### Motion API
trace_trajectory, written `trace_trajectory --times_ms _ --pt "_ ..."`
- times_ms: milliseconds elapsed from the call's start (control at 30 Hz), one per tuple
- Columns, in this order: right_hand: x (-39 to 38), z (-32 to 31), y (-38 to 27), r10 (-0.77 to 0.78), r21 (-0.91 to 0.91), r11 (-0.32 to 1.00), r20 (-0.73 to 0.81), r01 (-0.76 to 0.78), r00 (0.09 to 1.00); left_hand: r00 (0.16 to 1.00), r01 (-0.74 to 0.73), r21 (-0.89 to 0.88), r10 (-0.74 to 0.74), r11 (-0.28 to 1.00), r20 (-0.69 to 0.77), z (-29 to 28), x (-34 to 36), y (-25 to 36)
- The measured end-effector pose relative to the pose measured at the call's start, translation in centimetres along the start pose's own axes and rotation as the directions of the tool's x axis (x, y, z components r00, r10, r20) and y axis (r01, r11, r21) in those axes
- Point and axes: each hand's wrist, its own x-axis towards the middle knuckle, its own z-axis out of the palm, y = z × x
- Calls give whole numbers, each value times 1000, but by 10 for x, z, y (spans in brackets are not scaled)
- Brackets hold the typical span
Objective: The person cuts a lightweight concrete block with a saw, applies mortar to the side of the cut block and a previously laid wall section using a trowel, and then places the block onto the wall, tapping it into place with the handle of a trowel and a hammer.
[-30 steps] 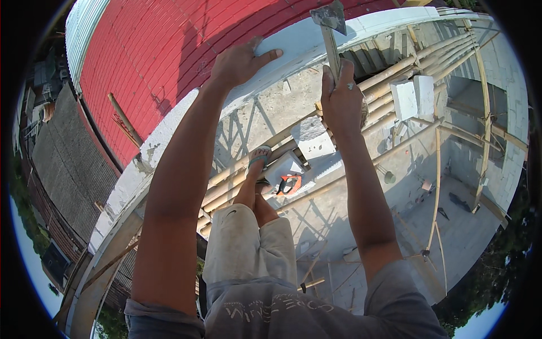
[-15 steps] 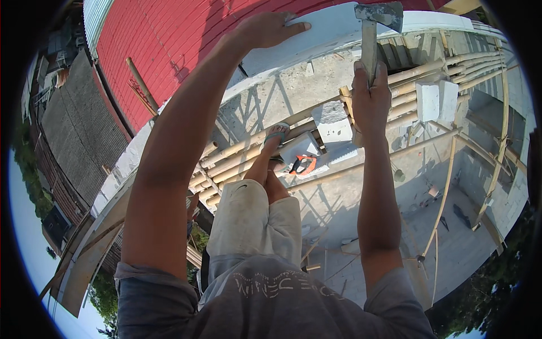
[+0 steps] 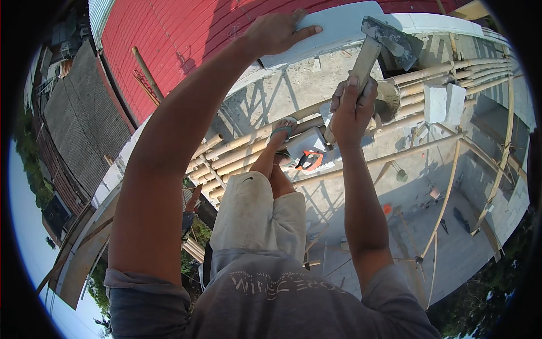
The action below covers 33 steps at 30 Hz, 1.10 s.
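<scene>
My right hand (image 3: 355, 107) is wrapped round the wooden handle of a hatchet (image 3: 368, 59). Its worn grey head is raised and tilted, close to the right part of a long white block (image 3: 333, 33) in this view. At the block's left end, my left hand (image 3: 276, 33) is clasped over it, thumb stretched along the near side and fingertips partly hidden beyond. The block lies along the top of a wall, beside a red corrugated roof (image 3: 169, 39). Whether the hatchet touches the block cannot be made out.
My feet (image 3: 282, 127) stand on bamboo poles (image 3: 243, 150). A handsaw with an orange handle (image 3: 309, 160) lies beside them. A round bucket (image 3: 388, 103) and two white blocks (image 3: 435, 104) sit farther right. Bamboo scaffolding (image 3: 446, 192) rises above a lower floor (image 3: 361, 260).
The hatchet has tipped from upright to leaning right, and my right hand has shifted slightly left and down. My left hand stays on the block. The bucket has come into sight.
</scene>
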Motion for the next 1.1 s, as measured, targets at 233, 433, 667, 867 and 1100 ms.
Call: trace_trajectory --times_ms 233,433,667,867,1100 --pt "-43 84 37 813 937 231 -37 -263 581 976 139 -74 -124 988 182 1 1 -6" --pt "-21 144 69 658 845 -68 437 -530 613 995 -97 -82 96 992 -14 35 20 -38" --pt "-18 147 66 817 934 -132 293 -333 497 955 -251 -173 215 953 -203 35 14 -39" --pt "-9 154 61 804 911 -68 291 -407 518 985 -160 -246 137 956 -106 27 10 -27" --pt "-22 141 77 645 810 -118 503 -574 576 993 -94 -144 82 985 -86 25 10 -33"
